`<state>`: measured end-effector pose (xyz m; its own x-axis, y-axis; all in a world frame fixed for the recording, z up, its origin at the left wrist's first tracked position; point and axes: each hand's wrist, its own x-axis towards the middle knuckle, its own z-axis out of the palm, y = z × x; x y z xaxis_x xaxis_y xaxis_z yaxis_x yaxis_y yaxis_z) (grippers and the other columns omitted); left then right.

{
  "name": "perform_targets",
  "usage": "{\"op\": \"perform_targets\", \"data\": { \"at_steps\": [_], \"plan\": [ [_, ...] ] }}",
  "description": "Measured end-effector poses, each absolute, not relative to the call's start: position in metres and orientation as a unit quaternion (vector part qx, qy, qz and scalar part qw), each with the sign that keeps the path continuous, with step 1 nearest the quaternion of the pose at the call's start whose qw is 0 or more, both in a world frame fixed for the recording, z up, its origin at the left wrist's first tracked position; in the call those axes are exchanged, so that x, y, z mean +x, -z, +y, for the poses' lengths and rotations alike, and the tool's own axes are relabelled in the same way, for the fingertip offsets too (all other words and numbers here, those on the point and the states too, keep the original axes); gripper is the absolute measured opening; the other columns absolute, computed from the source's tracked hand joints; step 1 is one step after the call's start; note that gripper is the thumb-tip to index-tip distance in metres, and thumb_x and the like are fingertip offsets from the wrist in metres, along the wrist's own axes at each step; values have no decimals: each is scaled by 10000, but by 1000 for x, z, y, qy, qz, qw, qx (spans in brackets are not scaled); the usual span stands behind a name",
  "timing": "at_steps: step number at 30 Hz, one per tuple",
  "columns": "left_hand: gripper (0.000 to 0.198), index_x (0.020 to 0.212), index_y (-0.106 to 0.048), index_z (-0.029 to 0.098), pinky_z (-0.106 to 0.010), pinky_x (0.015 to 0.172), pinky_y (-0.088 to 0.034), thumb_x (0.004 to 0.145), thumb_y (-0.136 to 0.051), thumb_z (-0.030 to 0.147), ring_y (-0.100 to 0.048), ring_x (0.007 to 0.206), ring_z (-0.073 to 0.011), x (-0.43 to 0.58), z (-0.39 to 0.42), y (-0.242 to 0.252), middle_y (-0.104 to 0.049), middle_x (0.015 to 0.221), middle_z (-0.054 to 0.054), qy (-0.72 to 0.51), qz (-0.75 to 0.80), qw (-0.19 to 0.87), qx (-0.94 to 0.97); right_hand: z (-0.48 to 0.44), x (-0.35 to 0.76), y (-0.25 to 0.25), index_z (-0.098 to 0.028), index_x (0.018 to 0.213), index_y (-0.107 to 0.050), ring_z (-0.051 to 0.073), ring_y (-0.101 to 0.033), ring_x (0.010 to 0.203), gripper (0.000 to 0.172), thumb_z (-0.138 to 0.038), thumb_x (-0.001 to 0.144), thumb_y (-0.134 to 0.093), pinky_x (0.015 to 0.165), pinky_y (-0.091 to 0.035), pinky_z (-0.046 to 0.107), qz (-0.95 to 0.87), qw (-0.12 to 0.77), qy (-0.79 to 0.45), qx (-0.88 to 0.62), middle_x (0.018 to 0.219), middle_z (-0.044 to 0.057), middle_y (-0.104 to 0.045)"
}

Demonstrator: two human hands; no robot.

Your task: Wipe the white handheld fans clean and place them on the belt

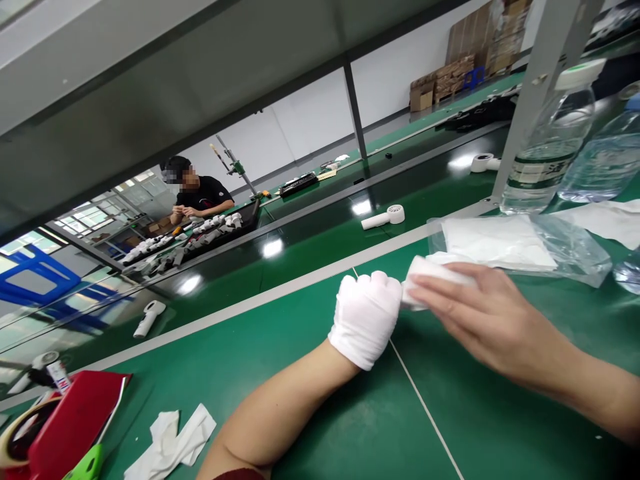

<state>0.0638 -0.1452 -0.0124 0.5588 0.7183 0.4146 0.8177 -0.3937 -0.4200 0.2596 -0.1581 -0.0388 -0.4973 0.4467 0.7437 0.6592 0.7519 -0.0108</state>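
Observation:
My left hand (367,315), in a white glove, is closed in a fist above the green tabletop (310,400). A small pale part shows between the two hands, but the glove hides whatever the fist grips. Beside it my bare right hand (490,320) presses a folded white wipe (433,277), fingers stretched along it and the thumb hidden. The wipe touches or nearly touches the gloved fist. Just behind the right hand lies a clear plastic bag (583,257) with a stack of white wipes (500,241).
White handheld fans lie on the green conveyor belt, one (385,217) ahead and another (149,319) leftward. Water bottles (547,147) stand by the right post. Crumpled wipes (173,440), a red bin (75,420) and a tape roll (23,427) are at left. Overhead runs a shelf (200,80); a co-worker (203,193) sits beyond.

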Motion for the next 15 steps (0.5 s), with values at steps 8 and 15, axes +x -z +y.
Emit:
{"op": "perform_targets", "data": {
  "at_steps": [8, 15],
  "plan": [
    [215, 765, -490, 193, -345, 545, -249, 915, -357, 114, -522, 614, -207, 61, -146, 10, -514, 725, -38, 82, -465, 303, -828, -146, 270, 41, -334, 1363, -461, 270, -488, 1195, 476, -191, 910, -490, 960, -433, 489, -831, 393, 93, -382, 1343, -9, -558],
    [175, 758, -490, 200, -338, 536, -225, 911, -420, 150, -504, 590, -198, 61, -149, 6, -513, 709, -27, 102, -464, 324, -818, -151, 268, 29, -334, 1400, -420, 255, -483, 1224, 545, -157, 892, -509, 1028, -411, 477, -813, 460, 77, -349, 1365, 1, -532]
  ]
}}
